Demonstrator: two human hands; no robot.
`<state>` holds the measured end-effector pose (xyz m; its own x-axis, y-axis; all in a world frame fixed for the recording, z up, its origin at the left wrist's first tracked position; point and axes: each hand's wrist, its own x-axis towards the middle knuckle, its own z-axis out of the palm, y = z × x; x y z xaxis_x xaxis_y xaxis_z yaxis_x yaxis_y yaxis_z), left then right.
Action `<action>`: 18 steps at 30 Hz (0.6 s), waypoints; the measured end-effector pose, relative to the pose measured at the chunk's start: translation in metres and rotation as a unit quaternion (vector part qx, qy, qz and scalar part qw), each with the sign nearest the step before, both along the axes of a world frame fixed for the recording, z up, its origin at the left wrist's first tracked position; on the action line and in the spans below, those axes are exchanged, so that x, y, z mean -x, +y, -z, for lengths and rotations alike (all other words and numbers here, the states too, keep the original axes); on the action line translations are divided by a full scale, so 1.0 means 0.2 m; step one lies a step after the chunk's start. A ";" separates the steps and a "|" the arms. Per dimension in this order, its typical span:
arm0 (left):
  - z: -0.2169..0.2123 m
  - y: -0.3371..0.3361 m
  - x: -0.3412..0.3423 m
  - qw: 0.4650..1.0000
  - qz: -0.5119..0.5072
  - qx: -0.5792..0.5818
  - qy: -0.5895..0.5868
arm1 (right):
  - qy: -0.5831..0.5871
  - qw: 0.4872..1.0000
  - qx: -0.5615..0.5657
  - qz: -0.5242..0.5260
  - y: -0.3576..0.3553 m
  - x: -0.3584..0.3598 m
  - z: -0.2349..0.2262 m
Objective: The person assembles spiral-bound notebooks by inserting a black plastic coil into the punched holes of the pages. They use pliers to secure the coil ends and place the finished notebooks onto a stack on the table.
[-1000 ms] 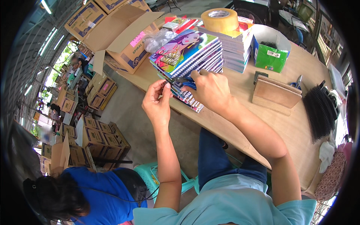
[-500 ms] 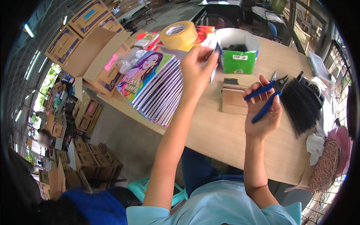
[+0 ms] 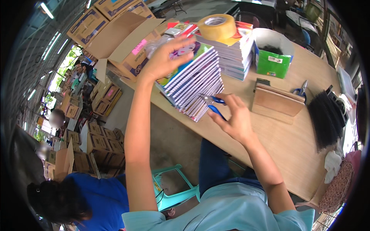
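Observation:
A stack of spiral-bound notebooks (image 3: 192, 79) stands near the table's left edge, its bound spines turned toward me. My left hand (image 3: 163, 61) lies over the colourful top cover with its fingers stretched out; whether the palm presses on it I cannot tell. In my right hand (image 3: 237, 119) are wire cutters with blue handles (image 3: 216, 111). Their metal jaws are at the spines, partway down the stack. My fingers hide part of the handles.
Behind stands another notebook stack (image 3: 233, 57), topped by a yellow tape roll (image 3: 217, 27). A green-and-white bin (image 3: 273, 65) holds black scraps. Further right are a wooden block (image 3: 279, 102), scissors (image 3: 300, 91) and black binding coils (image 3: 327, 119). An open carton (image 3: 131, 57) sits left; a person in blue (image 3: 96, 200) is lower left.
My left hand has gone from beside the bin, where its fingers were pinched, to the notebook stack and opened. My right hand has brought the cutters left to the spines. The view has shifted.

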<state>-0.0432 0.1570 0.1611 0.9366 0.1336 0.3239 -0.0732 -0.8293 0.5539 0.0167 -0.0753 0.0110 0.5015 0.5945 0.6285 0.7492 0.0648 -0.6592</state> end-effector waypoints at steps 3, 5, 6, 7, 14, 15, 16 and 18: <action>0.16 0.18 0.12 0.994 -0.016 -0.070 0.086 | -0.026 1.000 -0.005 -0.008 0.20 0.10 0.02; 0.20 0.19 0.15 0.993 -0.006 -0.053 0.109 | -0.054 0.998 -0.016 -0.001 0.28 0.14 0.00; 0.20 0.19 0.15 0.993 0.000 -0.051 0.105 | -0.064 0.998 -0.020 0.001 0.30 0.15 0.00; 0.21 0.20 0.15 0.994 0.007 -0.050 0.101 | -0.074 0.997 -0.025 0.004 0.33 0.16 0.00; 0.22 0.20 0.15 0.994 0.010 -0.062 0.090 | -0.095 0.994 -0.039 0.023 0.41 0.20 -0.01; 0.22 0.20 0.16 0.994 0.010 -0.063 0.088 | -0.091 0.995 -0.047 0.019 0.41 0.20 -0.01; 0.22 0.21 0.16 0.994 0.011 -0.064 0.086 | -0.086 0.995 -0.055 0.016 0.41 0.20 0.00; 0.22 0.20 0.15 0.994 0.007 -0.061 0.087 | -0.086 0.994 -0.062 0.013 0.42 0.20 0.00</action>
<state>-0.0741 0.1976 0.1164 0.9813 0.0901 0.1700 0.0029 -0.8904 0.4552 -0.0235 0.0089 0.0103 0.3948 0.4945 0.7743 0.8525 0.1171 -0.5094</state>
